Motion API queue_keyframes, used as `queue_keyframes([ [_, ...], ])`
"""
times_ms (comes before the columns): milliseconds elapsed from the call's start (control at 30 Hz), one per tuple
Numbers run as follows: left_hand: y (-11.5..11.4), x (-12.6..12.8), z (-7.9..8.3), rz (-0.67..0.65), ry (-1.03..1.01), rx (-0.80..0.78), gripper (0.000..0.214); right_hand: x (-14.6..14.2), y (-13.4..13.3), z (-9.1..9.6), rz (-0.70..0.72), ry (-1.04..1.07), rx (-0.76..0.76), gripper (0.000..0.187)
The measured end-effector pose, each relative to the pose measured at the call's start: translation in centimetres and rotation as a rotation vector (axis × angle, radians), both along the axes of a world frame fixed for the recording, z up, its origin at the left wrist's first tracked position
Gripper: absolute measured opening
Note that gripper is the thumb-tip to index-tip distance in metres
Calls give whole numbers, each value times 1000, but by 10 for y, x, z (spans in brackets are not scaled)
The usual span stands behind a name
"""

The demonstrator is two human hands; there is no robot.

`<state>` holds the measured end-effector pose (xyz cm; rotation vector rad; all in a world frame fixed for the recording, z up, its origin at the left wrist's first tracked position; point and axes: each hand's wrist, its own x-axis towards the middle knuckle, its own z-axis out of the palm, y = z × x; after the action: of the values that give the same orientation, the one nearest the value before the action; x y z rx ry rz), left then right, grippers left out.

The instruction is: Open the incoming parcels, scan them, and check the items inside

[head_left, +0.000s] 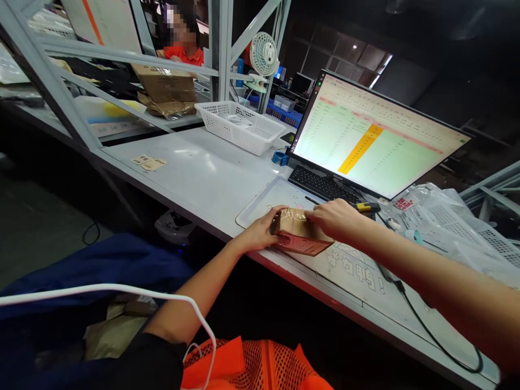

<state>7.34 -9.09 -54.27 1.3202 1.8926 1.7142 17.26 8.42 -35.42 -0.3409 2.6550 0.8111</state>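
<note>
A small brown cardboard box [303, 230] with shiny clear tape on its upper side is held tilted over the desk's front edge. My left hand [263, 232] grips its left end, thumb low on the near side and fingers over the top. Curled over the box's far right edge is my right hand [331, 216], closed, its fingertips partly hidden against the cardboard. Under the box lies a pale printed desk mat [357, 271].
Behind the box stand a black keyboard [320, 184] and a lit monitor [377, 135]. A white basket [244, 130], blue tape roll [280, 157] and paper labels [149, 162] lie farther left. Plastic bags [442, 216] fill the right. A co-worker [184, 43] sits beyond the metal frame.
</note>
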Motion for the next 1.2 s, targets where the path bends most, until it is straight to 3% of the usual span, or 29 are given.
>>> queue_keyframes([
  [133, -1, -5, 0, -21, -3, -19, 94, 37, 68, -12, -159, 61, -54, 25],
  [267, -1, -3, 8, -30, 41, -19, 95, 75, 119, -57, -472, 227, -178, 36],
  [367, -1, 12, 27, 125, 264, 0, 91, 90, 134, -103, -611, 417, -273, 45],
  [500, 4, 39, 67, 252, 619, -185, 50, 90, 135, -148, -582, 518, -333, 41],
  [567, 10, 46, 88, 226, 723, -351, 39, 83, 135, -149, -545, 526, -376, 36],
  [633, 17, 47, 107, 183, 776, -512, 38, 70, 135, -134, -480, 564, -477, 36],
  [767, 35, 40, 140, 103, 819, -803, 42, 22, 121, -86, -209, 661, -982, 38],
  [867, 48, 35, 156, 38, 815, -926, 44, -20, 100, -70, -117, 454, -1247, 35],
  [1033, 64, 26, 167, -69, 798, -1052, 35, -58, 86, -86, -181, -45, -1298, 36],
  [1200, 71, 16, 167, -127, 793, -1080, 31, -64, 95, -97, -265, -118, -1349, 39],
])
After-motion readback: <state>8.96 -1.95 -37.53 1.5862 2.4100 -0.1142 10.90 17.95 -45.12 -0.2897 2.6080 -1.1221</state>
